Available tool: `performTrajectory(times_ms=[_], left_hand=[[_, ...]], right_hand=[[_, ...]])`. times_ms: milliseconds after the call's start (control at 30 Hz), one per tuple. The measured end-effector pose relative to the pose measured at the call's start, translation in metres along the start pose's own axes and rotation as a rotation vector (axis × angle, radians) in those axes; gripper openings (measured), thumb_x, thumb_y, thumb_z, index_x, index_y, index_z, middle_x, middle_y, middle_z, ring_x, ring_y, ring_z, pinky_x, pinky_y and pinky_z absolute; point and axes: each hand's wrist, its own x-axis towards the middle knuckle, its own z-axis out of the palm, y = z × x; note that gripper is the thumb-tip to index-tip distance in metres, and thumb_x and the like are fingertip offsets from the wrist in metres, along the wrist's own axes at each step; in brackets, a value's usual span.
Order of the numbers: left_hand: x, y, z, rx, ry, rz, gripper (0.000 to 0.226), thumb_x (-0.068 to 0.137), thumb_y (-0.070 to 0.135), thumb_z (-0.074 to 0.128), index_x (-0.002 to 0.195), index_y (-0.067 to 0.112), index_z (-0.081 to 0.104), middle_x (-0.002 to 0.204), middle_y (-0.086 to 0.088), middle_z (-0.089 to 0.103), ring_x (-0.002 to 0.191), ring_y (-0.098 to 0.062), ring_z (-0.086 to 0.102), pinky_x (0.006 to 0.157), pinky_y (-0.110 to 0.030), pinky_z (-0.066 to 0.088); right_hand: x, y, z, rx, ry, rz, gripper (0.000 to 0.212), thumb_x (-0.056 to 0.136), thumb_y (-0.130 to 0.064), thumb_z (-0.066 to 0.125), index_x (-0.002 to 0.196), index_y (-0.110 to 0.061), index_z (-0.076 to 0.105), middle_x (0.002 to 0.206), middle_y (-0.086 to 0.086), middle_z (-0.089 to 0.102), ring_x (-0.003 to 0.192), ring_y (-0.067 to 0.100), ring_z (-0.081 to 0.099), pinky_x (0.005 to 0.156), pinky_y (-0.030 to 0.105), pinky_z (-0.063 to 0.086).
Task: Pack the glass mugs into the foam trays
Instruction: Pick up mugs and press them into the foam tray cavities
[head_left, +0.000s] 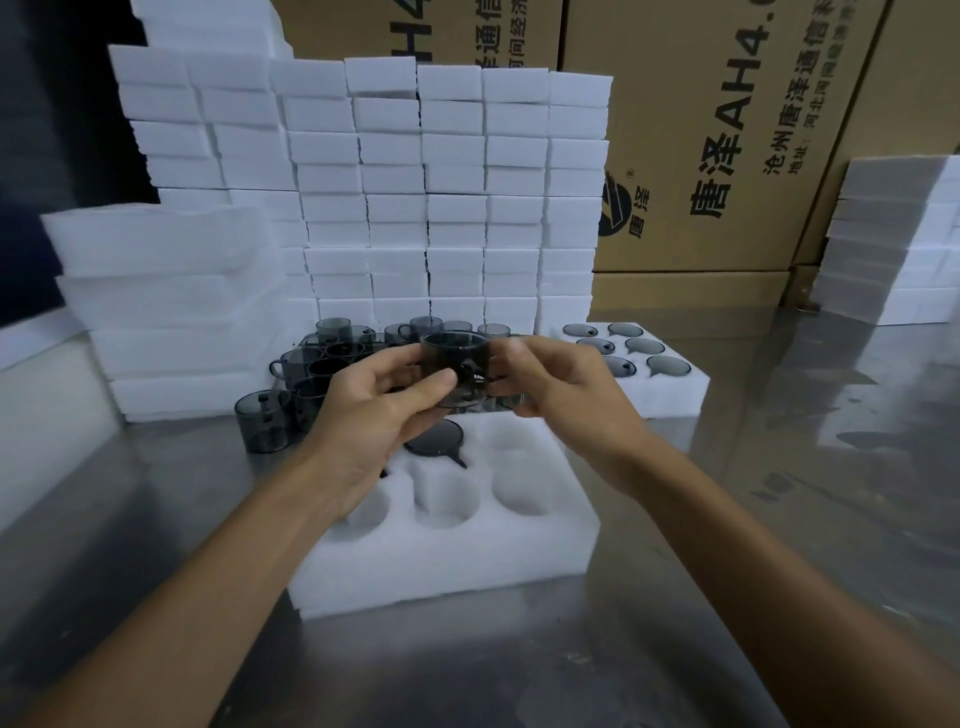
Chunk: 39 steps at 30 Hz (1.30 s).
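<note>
Smoky glass mug (455, 370) between hands (467, 400)

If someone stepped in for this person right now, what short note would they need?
Left hand and right hand together hold one smoky grey glass mug above the near white foam tray.
Near tray: one mug seated in a back pocket, the visible pockets otherwise empty.
Far foam tray: six pockets filled.
Loose grey mugs wait on the steel table, left of the trays.
Left to do: seat the held mug, then pack the rest.
</note>
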Motion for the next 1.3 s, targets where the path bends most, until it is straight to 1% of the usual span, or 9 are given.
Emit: performTrajectory(times_ms=[67,233,367,533,767,933,1100,1200,1300], left_hand=[[-0.001,-0.002,0.004,0.126,0.061,0.039,0.036,0.075,0.01,0.079,0.11,0.015,0.071,0.112,-0.015,0.07,0.098,-0.021,0.072,0.079,-0.027,0.058],[-0.006,-0.007,0.017,0.329,0.063,0.091,0.043,0.066,0.019,0.089,0.105,0.014,0.07,0.101,-0.004,0.073,0.083,-0.018,0.074,0.062,-0.025,0.059],[0.002,-0.005,0.016,0.408,-0.045,0.045,0.033,0.074,0.018,0.084,0.104,0.017,0.07,0.102,-0.002,0.074,0.088,-0.022,0.074,0.08,-0.035,0.06],[0.011,-0.007,0.017,0.615,-0.132,0.122,0.042,0.073,0.014,0.084,0.111,0.018,0.067,0.098,0.001,0.075,0.09,-0.016,0.07,0.077,-0.017,0.056],[0.015,-0.022,0.019,0.705,-0.147,0.109,0.052,0.079,0.016,0.081,0.127,0.016,0.062,0.104,-0.001,0.073,0.098,-0.021,0.066,0.067,-0.038,0.06],[0.018,-0.023,0.024,0.731,-0.135,0.109,0.045,0.081,0.013,0.078,0.123,0.019,0.061,0.102,0.004,0.074,0.074,-0.015,0.058,0.064,-0.04,0.06],[0.02,-0.026,0.022,0.755,-0.147,0.082,0.041,0.081,0.011,0.078,0.118,0.021,0.063,0.096,0.005,0.075,0.083,-0.025,0.066,0.061,-0.033,0.058],[0.019,-0.027,0.021,0.793,-0.149,0.087,0.039,0.08,0.01,0.079,0.114,0.022,0.065,0.087,0.007,0.072,0.08,-0.017,0.062,0.065,-0.03,0.06],[0.02,-0.029,0.021,0.893,-0.139,0.118,0.043,0.078,0.017,0.081,0.117,0.026,0.065,0.093,0.013,0.069,0.084,-0.007,0.06,0.07,-0.008,0.048]], right_hand=[[-0.002,0.002,-0.005,0.002,-0.029,0.016,0.026,0.102,-0.036,0.05,0.103,-0.022,0.073,0.097,-0.009,0.076,0.09,0.006,0.069,0.075,0.018,0.05],[-0.005,0.013,-0.015,0.046,0.02,-0.002,0.015,0.088,-0.02,0.075,0.101,-0.014,0.074,0.088,-0.008,0.078,0.078,-0.003,0.069,0.065,0.007,0.046],[-0.006,0.021,-0.025,0.063,0.055,0.032,0.018,0.082,-0.02,0.08,0.098,-0.012,0.074,0.087,-0.005,0.078,0.076,-0.001,0.069,0.065,0.007,0.045],[-0.006,0.034,-0.028,0.026,0.059,0.086,0.023,0.083,-0.02,0.079,0.104,-0.013,0.073,0.094,-0.003,0.078,0.089,0.004,0.071,0.072,0.01,0.048],[-0.007,0.049,-0.029,0.001,0.083,0.134,0.023,0.085,-0.026,0.077,0.104,-0.014,0.073,0.086,-0.007,0.076,0.071,-0.007,0.063,0.062,0.006,0.044],[-0.005,0.052,-0.028,-0.002,0.099,0.121,0.01,0.085,-0.023,0.077,0.094,-0.02,0.074,0.082,-0.009,0.075,0.066,-0.007,0.062,0.058,0.007,0.044],[-0.005,0.055,-0.025,-0.052,0.112,0.109,0.014,0.083,-0.025,0.08,0.095,-0.023,0.074,0.088,-0.005,0.075,0.076,0.003,0.068,0.062,0.011,0.046],[-0.006,0.057,-0.023,-0.087,0.108,0.122,0.024,0.079,-0.027,0.082,0.1,-0.018,0.074,0.094,-0.001,0.076,0.089,0.011,0.071,0.071,0.014,0.049],[-0.006,0.06,-0.024,-0.126,0.114,0.142,0.026,0.078,-0.027,0.082,0.1,-0.015,0.074,0.095,0.001,0.076,0.093,0.013,0.07,0.075,0.014,0.049]])
